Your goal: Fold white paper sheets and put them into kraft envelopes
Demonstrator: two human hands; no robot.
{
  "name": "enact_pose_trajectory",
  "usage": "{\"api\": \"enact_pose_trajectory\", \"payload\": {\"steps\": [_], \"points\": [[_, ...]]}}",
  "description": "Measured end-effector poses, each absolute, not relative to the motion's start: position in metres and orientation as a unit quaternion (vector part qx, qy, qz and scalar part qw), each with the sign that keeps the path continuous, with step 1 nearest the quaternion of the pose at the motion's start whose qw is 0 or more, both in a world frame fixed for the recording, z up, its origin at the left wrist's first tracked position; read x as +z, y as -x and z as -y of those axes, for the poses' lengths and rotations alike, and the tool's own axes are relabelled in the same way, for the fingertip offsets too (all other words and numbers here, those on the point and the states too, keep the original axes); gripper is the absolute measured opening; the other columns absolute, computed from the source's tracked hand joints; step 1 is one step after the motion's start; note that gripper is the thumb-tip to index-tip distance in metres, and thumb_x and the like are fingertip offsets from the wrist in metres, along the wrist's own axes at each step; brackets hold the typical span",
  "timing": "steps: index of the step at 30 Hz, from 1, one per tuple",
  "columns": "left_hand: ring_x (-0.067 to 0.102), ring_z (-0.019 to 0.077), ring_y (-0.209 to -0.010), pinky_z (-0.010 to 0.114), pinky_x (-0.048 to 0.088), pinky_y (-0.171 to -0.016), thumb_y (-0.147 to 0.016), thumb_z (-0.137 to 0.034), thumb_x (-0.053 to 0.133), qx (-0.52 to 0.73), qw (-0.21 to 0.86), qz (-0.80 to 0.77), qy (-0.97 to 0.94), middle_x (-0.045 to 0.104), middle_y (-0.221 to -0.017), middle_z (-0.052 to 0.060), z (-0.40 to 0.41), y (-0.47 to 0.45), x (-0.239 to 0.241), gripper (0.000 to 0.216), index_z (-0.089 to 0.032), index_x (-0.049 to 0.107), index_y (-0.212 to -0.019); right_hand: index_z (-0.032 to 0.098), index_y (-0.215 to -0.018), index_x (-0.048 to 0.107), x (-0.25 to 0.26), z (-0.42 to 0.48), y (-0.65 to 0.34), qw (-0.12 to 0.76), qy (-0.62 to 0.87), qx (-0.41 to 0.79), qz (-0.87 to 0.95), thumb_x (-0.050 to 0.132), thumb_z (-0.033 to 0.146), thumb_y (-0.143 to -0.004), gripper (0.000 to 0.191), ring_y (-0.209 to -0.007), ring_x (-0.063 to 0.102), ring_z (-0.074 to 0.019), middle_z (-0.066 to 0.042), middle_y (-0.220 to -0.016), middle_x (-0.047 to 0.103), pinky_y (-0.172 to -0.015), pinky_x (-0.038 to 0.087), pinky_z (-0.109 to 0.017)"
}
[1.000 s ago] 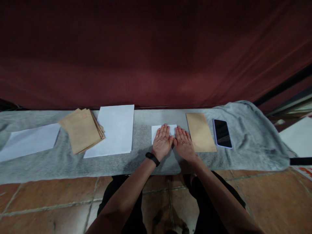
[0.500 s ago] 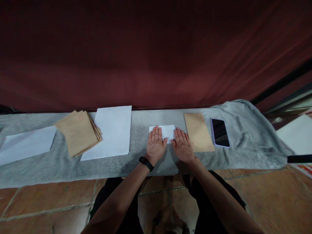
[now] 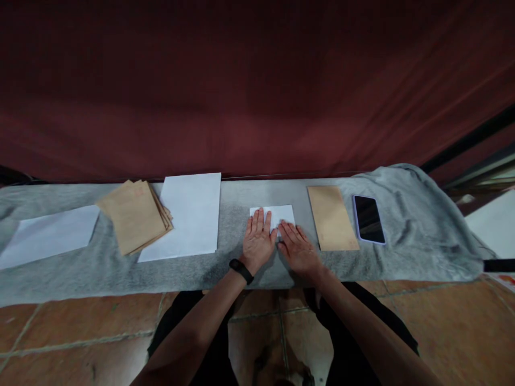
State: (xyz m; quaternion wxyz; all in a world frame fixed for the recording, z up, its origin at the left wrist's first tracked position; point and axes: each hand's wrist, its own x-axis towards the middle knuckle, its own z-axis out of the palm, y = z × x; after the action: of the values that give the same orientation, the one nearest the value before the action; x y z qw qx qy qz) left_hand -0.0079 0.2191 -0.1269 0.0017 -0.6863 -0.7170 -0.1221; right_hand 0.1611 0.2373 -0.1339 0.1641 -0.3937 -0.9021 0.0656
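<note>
- we are resting the fingers of our left hand (image 3: 257,239) flat and slightly spread on the small white paper (image 3: 280,212), gripping nothing.
- we are stretching the fingers of our right hand (image 3: 300,250) out, nearly together, over the paper's right part, also gripping nothing.
- the small paper is lying before us on the grey cloth (image 3: 235,209).
- we are wearing a black band (image 3: 241,271) on the left wrist.
- rightward, a brown sheet (image 3: 333,219) is lying near our right hand, with a phone (image 3: 369,219) resting beyond it.
- leftward, a brown paper pile (image 3: 139,220) is overlapping large white sheets (image 3: 193,214).
- a dark red curtain (image 3: 257,107) is hanging behind.
</note>
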Motion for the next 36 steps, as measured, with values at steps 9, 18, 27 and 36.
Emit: {"api": "enact_pose_trajectory", "payload": {"steps": [9,18,27,36], "points": [[0.026,0.017,-0.156,0.042,0.021,-0.13,-0.109,-0.034,0.024,-0.111,-0.086,0.589,0.796,0.037,-0.166,0.002,-0.231,0.011,-0.113,0.052,-0.021,0.045,-0.155,-0.001,-0.144,0.054,-0.142,-0.206,-0.158,0.196,0.394,0.047,0.897,0.043,0.034,-0.104,0.054,-0.145,0.047,-0.033,-0.025,-0.147,0.057,-0.122,0.038,-0.053],[0.022,0.0175,-0.158,0.043,0.015,-0.131,-0.109,-0.04,0.019,-0.111,-0.116,0.572,0.804,0.033,-0.167,-0.001,-0.26,0.003,-0.119,0.055,-0.022,0.042,-0.157,-0.002,-0.137,0.059,-0.141,-0.206,-0.157,0.193,0.389,0.058,0.899,0.05,0.032,-0.099,0.052,-0.141,0.05,-0.0355,-0.027,-0.142,0.061,-0.12,0.04,-0.054],[0.022,0.0194,-0.158,0.045,0.014,-0.131,-0.109,-0.042,0.017,-0.109,-0.098,0.608,0.78,0.038,-0.165,-0.002,-0.273,-0.006,-0.121,0.057,-0.023,0.04,-0.158,0.005,-0.136,0.061,-0.124,-0.221,-0.164,0.18,0.372,0.123,0.902,0.049,0.023,-0.098,0.043,-0.136,0.054,-0.0315,-0.021,-0.14,0.063,-0.119,0.041,-0.049],[0.023,0.0207,-0.157,0.046,0.018,-0.131,-0.109,-0.038,0.023,-0.115,-0.057,0.599,0.79,0.035,-0.167,0.001,-0.26,-0.008,-0.124,0.053,-0.022,0.041,-0.157,0.02,-0.101,0.07,-0.116,-0.247,-0.174,0.243,0.428,0.233,0.838,0.043,0.008,-0.092,0.031,-0.105,0.068,-0.0208,-0.009,-0.111,0.073,-0.098,0.053,-0.033]]}}
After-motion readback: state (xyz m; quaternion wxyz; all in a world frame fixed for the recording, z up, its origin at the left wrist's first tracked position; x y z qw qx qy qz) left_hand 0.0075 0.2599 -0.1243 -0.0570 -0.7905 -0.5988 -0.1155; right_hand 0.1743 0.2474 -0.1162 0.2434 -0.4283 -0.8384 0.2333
